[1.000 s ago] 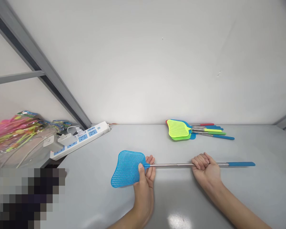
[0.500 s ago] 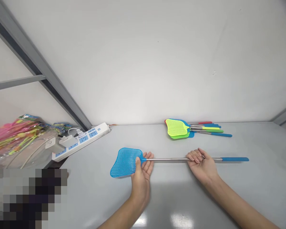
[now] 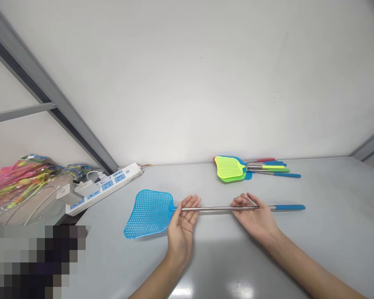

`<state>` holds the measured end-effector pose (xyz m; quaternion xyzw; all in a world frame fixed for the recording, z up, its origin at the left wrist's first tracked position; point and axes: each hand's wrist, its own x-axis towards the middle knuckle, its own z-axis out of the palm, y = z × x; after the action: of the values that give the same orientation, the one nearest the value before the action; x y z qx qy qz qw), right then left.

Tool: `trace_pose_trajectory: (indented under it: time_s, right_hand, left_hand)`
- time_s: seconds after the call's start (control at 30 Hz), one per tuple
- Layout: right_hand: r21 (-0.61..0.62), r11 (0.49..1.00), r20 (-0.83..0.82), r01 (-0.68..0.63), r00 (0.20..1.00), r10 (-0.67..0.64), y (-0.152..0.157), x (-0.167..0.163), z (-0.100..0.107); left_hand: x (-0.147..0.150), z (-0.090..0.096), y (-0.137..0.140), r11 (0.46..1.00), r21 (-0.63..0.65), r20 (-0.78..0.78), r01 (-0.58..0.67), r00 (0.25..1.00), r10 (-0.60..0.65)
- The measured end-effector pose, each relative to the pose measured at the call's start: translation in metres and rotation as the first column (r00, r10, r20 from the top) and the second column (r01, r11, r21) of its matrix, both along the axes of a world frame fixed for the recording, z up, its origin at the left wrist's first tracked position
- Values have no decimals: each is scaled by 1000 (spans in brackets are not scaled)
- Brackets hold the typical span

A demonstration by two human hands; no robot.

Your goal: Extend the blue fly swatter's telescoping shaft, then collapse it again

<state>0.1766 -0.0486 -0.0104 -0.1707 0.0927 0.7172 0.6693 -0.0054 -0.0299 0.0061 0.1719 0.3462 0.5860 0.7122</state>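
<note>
A blue fly swatter (image 3: 151, 212) with a perforated head, a thin metal rod and a blue grip lies across both hands, its head to the left. At the neck, my left hand (image 3: 182, 226) has its thumb over the rod and its fingers stretched out underneath. Further right, my right hand (image 3: 257, 216) is palm up, its fingers loosely curled around the rod near the blue grip. Behind my hands lies a pile of several fly swatters (image 3: 229, 167), a yellow-green one on top, with red, blue and green grips pointing right.
A white power strip (image 3: 104, 189) with plugs in it lies on the grey table (image 3: 112, 249) at the left. Beyond it are plastic bags of colourful items (image 3: 21, 178). A metal frame post (image 3: 77, 128) stands at the left, and a white wall (image 3: 205, 83) rises behind.
The blue fly swatter has shifted left, and its head looks larger, nearer the camera. My right hand has moved left and its fingers have loosened a little. The view has shifted slightly.
</note>
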Motion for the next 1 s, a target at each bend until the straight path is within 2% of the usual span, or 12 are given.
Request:
trace_pose_trajectory:
  time_s: [0.13, 0.2, 0.33, 0.4, 0.67, 0.8, 1.0]
  right_hand:
    - [32, 994, 110, -109, 988, 105, -7, -11, 7]
    - [65, 973, 171, -222, 963, 208, -11, -17, 12]
    - [83, 932, 244, -353, 914, 325, -15, -23, 20]
    - [88, 920, 264, -382, 899, 348, -15, -23, 22]
    - [94, 896, 374, -434, 849, 372, -13, -19, 20]
    - [132, 866, 434, -483, 813, 388, -14, -21, 22]
    - [148, 838, 439, -526, 794, 421, -15, -23, 22]
  left_hand:
    - [0, -1, -1, 996, 16, 19, 86, 996, -86]
    - [0, 0, -2, 989, 37, 40, 143, 989, -144]
    - [0, 7, -6, 942, 72, 82, 327, 940, -332]
    - [-1, 10, -8, 923, 76, 90, 377, 920, -382]
    - [-3, 12, -6, 918, 61, 84, 392, 914, -396]
    - [-3, 14, -4, 926, 71, 81, 370, 923, -375]
    - [-4, 15, -3, 931, 82, 69, 356, 930, -362]
